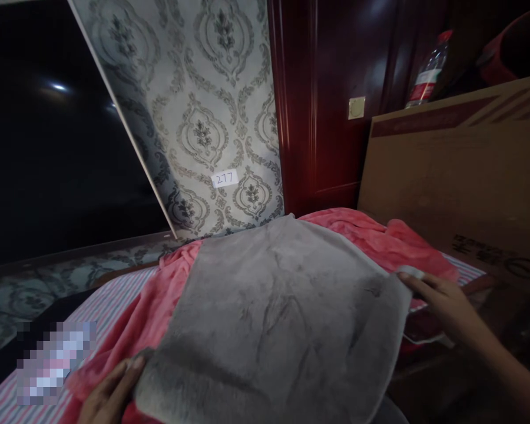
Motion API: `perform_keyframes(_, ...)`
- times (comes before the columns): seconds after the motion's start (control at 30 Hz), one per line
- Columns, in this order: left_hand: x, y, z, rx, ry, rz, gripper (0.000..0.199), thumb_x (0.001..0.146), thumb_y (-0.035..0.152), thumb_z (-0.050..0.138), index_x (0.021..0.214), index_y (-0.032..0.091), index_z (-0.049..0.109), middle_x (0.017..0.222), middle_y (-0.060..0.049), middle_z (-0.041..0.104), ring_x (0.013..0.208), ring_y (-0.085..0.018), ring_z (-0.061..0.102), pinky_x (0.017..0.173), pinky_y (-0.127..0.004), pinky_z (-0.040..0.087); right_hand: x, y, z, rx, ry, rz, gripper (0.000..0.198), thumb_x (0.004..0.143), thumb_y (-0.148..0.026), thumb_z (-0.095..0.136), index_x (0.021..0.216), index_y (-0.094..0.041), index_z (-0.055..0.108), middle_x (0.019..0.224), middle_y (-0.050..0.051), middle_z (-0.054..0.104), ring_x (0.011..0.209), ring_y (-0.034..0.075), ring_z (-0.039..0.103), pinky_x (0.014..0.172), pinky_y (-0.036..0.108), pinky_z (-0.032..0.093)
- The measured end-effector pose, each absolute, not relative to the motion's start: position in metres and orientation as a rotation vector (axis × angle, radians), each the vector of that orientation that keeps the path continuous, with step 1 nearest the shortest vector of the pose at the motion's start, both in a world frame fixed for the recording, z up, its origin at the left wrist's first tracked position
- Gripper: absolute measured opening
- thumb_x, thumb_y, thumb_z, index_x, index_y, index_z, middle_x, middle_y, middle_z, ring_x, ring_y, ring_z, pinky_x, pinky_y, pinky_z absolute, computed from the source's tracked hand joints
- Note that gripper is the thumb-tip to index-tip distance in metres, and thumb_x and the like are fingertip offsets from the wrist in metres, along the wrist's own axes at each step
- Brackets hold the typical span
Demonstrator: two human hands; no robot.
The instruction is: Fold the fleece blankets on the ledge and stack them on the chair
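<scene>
A grey plush cloth (269,306) lies spread before me, with soft creases across its middle. My left hand (110,388) pinches its near left edge at the bottom of the view. On the other side, my right hand (433,294) grips the right corner between thumb and fingers, holding it slightly raised. Beneath the cloth is a pink fleece blanket (362,232), showing at its left and along its far right side. The cloth's nearest edge runs partly out of the picture.
Striped bedding (119,291) shows under the blanket. A large cardboard box (459,165) stands at the right, with a plastic bottle (425,76) on top. A dark screen (62,147) fills the left; patterned wallpaper (203,76) and a dark red door (322,88) stand behind.
</scene>
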State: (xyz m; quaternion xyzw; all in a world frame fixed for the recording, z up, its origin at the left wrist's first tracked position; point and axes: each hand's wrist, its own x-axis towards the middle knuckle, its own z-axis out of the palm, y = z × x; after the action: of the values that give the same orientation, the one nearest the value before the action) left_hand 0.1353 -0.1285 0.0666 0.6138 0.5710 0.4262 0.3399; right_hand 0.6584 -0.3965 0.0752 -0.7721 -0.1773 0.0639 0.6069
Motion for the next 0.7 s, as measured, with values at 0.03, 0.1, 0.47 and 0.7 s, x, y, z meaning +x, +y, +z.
perform_keyframes(0.03,0.152,-0.122,0.075,1.625,1.461,1.08,0.055,0.056,0.075,0.066,0.08,0.026,0.076,0.094,-0.007,0.078,0.105,-0.037,0.069,0.093,-0.049,0.057,0.665,-0.381,0.076,-1.823,-0.5,0.103,0.028,0.057,-0.054,0.063,0.063,-0.027,0.067,0.077,0.008,0.071,0.089,0.036,0.068,0.082,0.045,0.058)
perform_keyframes(0.1,0.184,-0.102,0.086,1.759,1.415,1.041,0.057,0.059,0.076,0.063,0.08,0.024,0.073,0.09,-0.008,0.077,0.095,-0.034,0.07,0.088,-0.046,0.058,0.678,-0.347,0.074,-1.858,-0.656,0.02,0.026,0.063,-0.05,0.061,0.062,-0.025,0.065,0.081,0.009,0.071,0.092,0.034,0.067,0.088,0.045,0.055)
perform_keyframes(0.47,0.279,0.0,0.002,2.61,1.618,0.766,0.051,0.08,0.048,0.035,0.093,0.014,0.07,0.121,-0.022,0.067,0.12,-0.036,0.061,0.106,-0.051,0.046,0.73,-0.2,0.023,-2.174,-1.195,0.025,0.025,0.086,-0.025,0.051,0.089,-0.017,0.074,0.104,0.011,0.076,0.101,0.025,0.069,0.094,0.032,0.05)
perform_keyframes(0.7,0.267,0.004,-0.019,2.597,1.6,0.831,0.064,0.084,0.057,0.03,0.105,0.011,0.07,0.124,-0.022,0.068,0.123,-0.034,0.061,0.111,-0.049,0.042,0.796,-0.171,0.024,-2.463,-0.878,-0.188,0.042,0.089,-0.025,0.054,0.127,-0.01,0.065,0.133,0.022,0.063,0.124,0.033,0.059,0.104,0.043,0.045)
